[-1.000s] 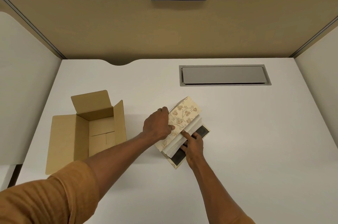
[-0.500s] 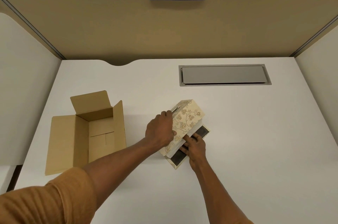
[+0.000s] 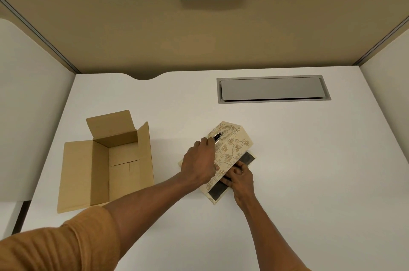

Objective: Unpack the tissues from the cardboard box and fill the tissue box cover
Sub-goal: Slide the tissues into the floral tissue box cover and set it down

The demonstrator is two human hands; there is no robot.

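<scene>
Gripping the floral tissue box cover (image 3: 230, 149) with my left hand (image 3: 200, 165) curled over its top by the slot, tilted up off its dark base (image 3: 218, 191) mid-desk (image 3: 309, 160), right hand (image 3: 240, 178) fingers tucked under its edge, empty cardboard box (image 3: 106, 160) sitting open on the left.
</scene>
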